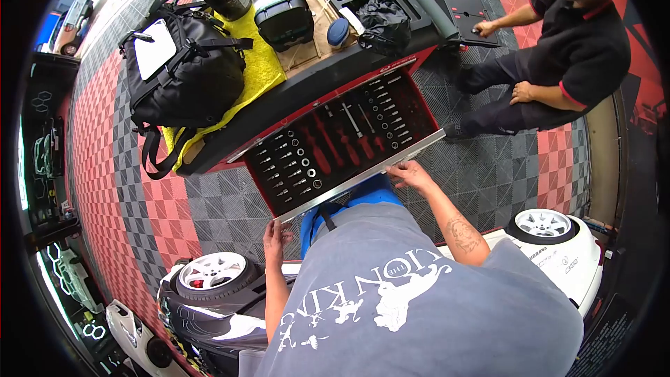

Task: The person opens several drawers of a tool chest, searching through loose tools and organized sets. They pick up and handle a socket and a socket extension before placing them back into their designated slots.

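A red tool chest drawer (335, 136) is pulled out in front of me. Its black foam holds rows of sockets (305, 162) on the left and more small sockets on the right. Between them are red tool-shaped recesses and a few long chrome tools (351, 120). My right hand (413, 176) holds the drawer's silver front edge, thumb near the top. My left hand (276, 241) is at the front left corner, its fingers loose and slightly apart, touching or very close to the edge. No loose tool shows in either hand.
On the chest top are a black backpack (185, 73), a yellow cloth (262, 49), a black case (285, 23) and a black plastic bag (385, 21). A co-worker (558, 49) stands at right, one hand by a side shelf (464, 14). Cars with white wheels (213, 272) are behind me.
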Motion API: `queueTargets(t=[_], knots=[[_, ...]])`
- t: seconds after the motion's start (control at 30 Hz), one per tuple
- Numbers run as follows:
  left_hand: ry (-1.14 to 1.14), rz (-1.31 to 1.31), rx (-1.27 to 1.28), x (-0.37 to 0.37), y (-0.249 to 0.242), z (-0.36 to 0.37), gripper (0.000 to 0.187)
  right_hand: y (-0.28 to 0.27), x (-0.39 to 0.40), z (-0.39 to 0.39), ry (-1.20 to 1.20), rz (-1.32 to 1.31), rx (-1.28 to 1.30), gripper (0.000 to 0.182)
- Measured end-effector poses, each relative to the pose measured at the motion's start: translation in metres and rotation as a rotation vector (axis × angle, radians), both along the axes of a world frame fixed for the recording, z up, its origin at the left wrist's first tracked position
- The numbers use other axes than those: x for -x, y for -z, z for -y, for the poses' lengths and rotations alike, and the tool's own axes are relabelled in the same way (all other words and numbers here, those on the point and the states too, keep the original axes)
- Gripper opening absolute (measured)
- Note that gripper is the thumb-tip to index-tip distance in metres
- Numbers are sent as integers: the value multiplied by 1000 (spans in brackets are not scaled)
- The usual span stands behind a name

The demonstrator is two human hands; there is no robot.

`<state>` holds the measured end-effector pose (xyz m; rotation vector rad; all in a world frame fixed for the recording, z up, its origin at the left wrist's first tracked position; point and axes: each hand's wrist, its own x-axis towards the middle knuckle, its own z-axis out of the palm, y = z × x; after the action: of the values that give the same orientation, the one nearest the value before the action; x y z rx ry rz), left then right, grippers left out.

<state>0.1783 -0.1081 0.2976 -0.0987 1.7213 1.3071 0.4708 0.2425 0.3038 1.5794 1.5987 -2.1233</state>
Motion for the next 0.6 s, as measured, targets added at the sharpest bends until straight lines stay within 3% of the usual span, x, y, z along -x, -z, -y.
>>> queueTargets(t=[0.27,0.37,0.6], knots=[[56,-24,2,9,4,-9,50,11,16,1,124,-36,47,56],[57,-54,-11,16,9,-15,54,21,22,3,397,-346,294,57],[54,-82,-44,36,17,-27,56,29,46,-11,384,-246,223,55]])
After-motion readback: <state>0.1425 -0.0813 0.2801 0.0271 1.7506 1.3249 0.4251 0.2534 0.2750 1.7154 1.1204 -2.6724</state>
